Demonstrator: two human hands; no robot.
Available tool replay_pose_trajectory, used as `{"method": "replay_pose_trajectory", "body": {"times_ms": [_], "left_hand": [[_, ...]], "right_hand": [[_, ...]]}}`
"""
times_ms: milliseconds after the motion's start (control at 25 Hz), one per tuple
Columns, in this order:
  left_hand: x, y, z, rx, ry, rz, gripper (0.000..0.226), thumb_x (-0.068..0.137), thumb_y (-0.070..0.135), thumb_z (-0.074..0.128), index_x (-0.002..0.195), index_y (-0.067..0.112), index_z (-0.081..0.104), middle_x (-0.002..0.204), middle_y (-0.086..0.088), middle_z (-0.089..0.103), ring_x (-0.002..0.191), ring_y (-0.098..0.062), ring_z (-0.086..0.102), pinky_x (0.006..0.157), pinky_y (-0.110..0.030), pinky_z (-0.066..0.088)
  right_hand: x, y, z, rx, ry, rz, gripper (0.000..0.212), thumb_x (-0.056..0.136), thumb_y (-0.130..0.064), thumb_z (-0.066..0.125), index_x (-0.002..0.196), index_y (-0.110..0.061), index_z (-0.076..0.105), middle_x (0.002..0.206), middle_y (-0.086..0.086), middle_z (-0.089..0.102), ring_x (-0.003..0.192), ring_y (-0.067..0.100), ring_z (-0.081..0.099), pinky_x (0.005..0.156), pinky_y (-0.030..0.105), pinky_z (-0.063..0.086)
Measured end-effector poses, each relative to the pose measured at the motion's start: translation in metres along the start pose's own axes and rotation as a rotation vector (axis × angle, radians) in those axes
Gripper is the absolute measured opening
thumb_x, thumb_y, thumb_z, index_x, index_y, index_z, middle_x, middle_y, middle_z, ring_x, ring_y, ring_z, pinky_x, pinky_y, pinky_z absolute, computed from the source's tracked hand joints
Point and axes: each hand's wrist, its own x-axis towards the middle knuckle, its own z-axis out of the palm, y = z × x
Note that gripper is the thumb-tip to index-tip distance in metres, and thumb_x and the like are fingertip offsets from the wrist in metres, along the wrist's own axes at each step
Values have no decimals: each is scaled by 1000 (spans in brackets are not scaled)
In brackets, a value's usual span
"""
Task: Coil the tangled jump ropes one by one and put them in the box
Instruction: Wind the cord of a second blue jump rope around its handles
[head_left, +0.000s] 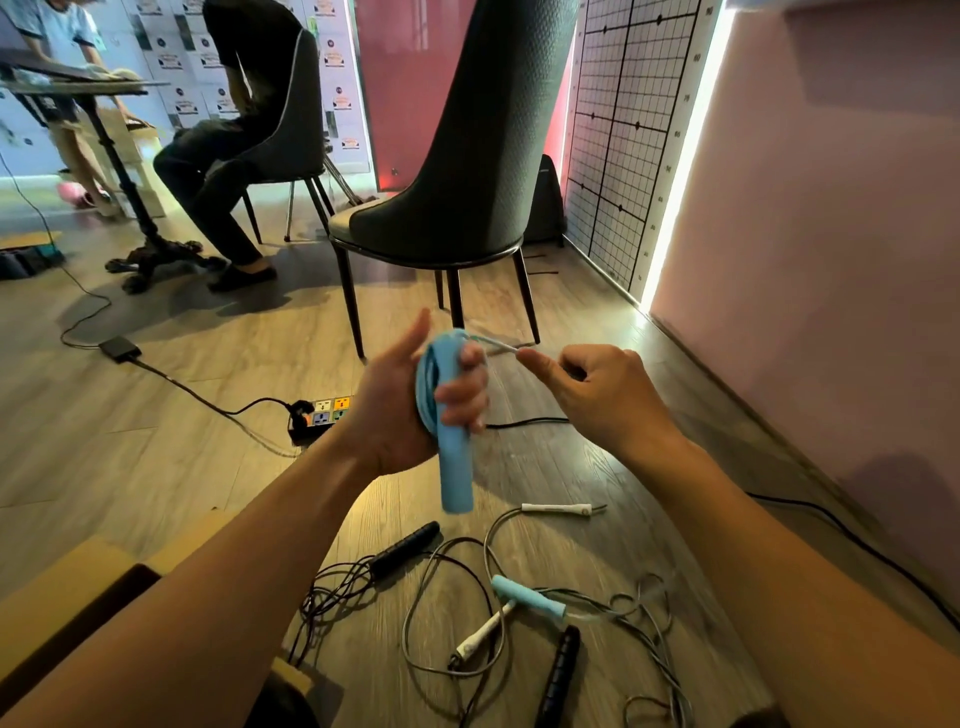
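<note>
Light-blue cylindrical jump-rope handle (456, 478) stands nearly upright in the left hand (400, 410), which grips it with blue cord loops, its free end pointing floorward. The right hand (602, 395) pinches the pale cord (498, 344). Brown cardboard box (93, 566) lower left, contents hidden. Tangled ropes (519, 597) lie on the wood-plank floor (156, 441).

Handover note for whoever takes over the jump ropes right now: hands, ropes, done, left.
Left hand grips the blue handle with coiled cord against it.
Right hand pinches the loose cord running off that coil.
Floor: tangled cords with black handles, white handles, a second blue handle.
Box at lower left, inside not visible.
Done: one rope partly coiled. Left: finish it, box it, then the others.
</note>
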Motion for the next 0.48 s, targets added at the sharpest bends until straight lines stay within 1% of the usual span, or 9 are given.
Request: {"method": "replay_pose_trajectory", "body": {"times_ms": [40, 120, 200, 240, 280, 320, 400, 440, 480], "left_hand": [[0, 3, 0, -118, 9, 125, 59, 102, 60, 22, 91, 12, 55, 64, 1, 47, 57, -12, 49, 67, -29, 50], [-1, 10, -2, -251, 84, 373, 44, 105, 47, 28, 105, 11, 52, 74, 0, 48, 68, -14, 51, 80, -32, 52], [-1, 15, -8, -271, 219, 570, 34, 105, 38, 32, 117, 10, 47, 82, -3, 49, 77, -17, 54, 96, -36, 48], [0, 18, -13, -257, 327, 642, 34, 104, 37, 33, 118, 10, 46, 83, -3, 51, 79, -18, 55, 100, -37, 47], [0, 21, -17, -245, 447, 700, 33, 104, 38, 32, 117, 11, 46, 81, -3, 53, 79, -18, 56, 99, -38, 47], [-1, 24, -22, -235, 566, 743, 33, 105, 39, 32, 115, 12, 47, 80, -3, 55, 78, -19, 57, 95, -39, 49], [-3, 29, -31, -168, 757, 797, 29, 106, 39, 36, 114, 14, 49, 78, -2, 56, 80, -18, 57, 90, -37, 52], [-4, 30, -38, -78, 831, 812, 26, 106, 37, 38, 114, 16, 51, 79, 0, 55, 80, -17, 58, 90, -35, 52], [-5, 29, -43, 81, 894, 810, 23, 106, 35, 38, 112, 18, 52, 79, 1, 56, 80, -15, 58, 91, -34, 51]], "right_hand": [[1, 0, 0, 9, -8, -2, 56, 87, -64, 55, 55, -19, 48, 49, -3, 46, 47, 13, 42, 49, 31, 40], [2, 2, 2, 13, -54, -13, 56, 92, -60, 53, 59, -14, 55, 54, 4, 55, 50, 19, 49, 51, 37, 46], [2, 6, 7, -12, -138, -21, 58, 94, -59, 51, 65, -10, 59, 60, 8, 59, 54, 23, 53, 55, 40, 49], [2, 6, 9, -21, -204, -18, 58, 94, -59, 50, 67, -9, 60, 60, 7, 58, 53, 19, 51, 55, 39, 48], [1, 6, 10, -22, -278, -12, 56, 94, -58, 51, 69, -10, 63, 59, 4, 57, 51, 12, 49, 54, 37, 46], [0, 5, 10, -16, -351, -7, 52, 94, -57, 52, 69, -13, 65, 57, 0, 54, 48, 6, 47, 52, 32, 43], [-3, 2, 8, -5, -465, -21, 43, 94, -54, 55, 69, -20, 66, 52, -9, 49, 43, 0, 44, 51, 20, 38], [-4, 1, 8, -4, -502, -42, 40, 94, -52, 57, 69, -22, 66, 52, -10, 49, 43, -1, 43, 51, 18, 37], [-5, -2, 7, -4, -522, -73, 38, 93, -51, 59, 69, -22, 66, 52, -10, 48, 43, -1, 44, 50, 17, 37]]}}
